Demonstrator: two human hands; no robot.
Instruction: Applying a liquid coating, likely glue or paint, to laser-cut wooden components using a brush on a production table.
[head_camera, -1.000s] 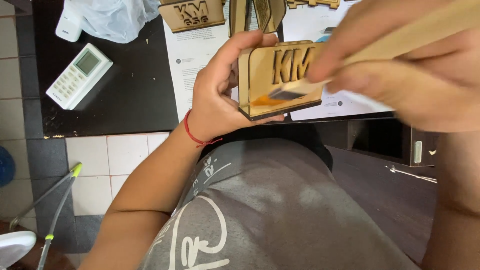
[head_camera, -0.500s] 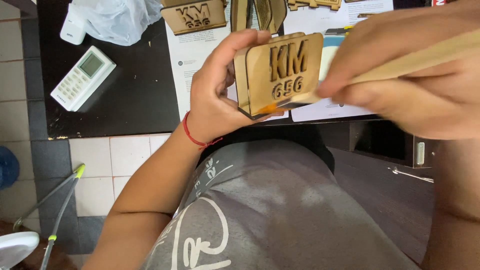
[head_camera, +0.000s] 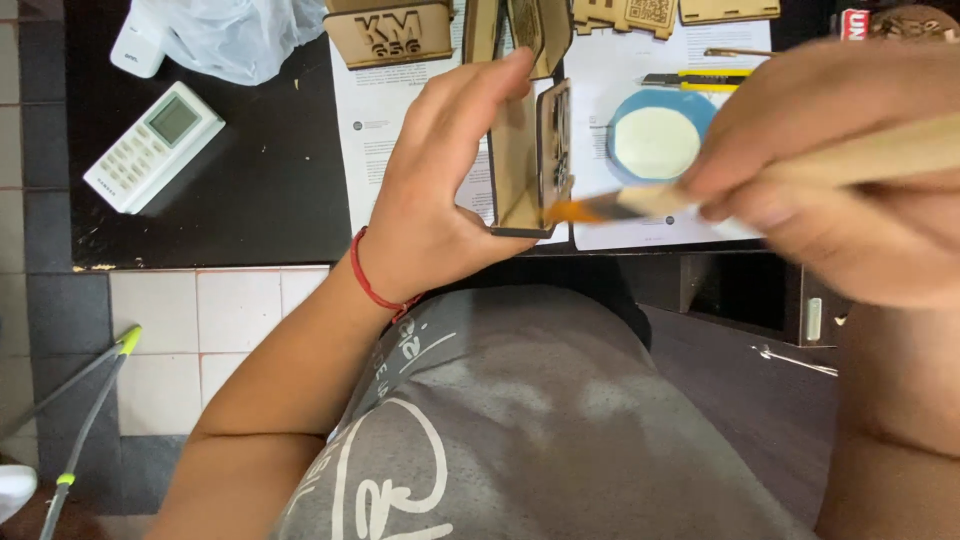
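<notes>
While the left hand (head_camera: 440, 200) holds the small wooden box piece (head_camera: 530, 160) edge-on above the lap, its grip is closed around the piece: thumb under the lower corner, fingers over the top edge. The right hand (head_camera: 830, 170) pinches a wooden-handled brush (head_camera: 640, 203), its grip narrow on the handle; the orange bristle tip touches the lower front edge of the piece.

Places, taken from the wooden piece: white glue dish with blue rim (head_camera: 657, 140) just to the right, on the paper sheet (head_camera: 400, 140) covering the dark tabletop (head_camera: 250, 190). Yellow utility knife (head_camera: 700, 78) beyond the dish. A second, like wooden box (head_camera: 390, 35) up and left. White remote control (head_camera: 152, 148) well to the left.

Judgement on technique: keep the piece steady and the joint edge turned toward the brush; use short light strokes along the edge only. Excess would likely run onto the face or the shirt below. Fingers are best kept off the wetted seam.
</notes>
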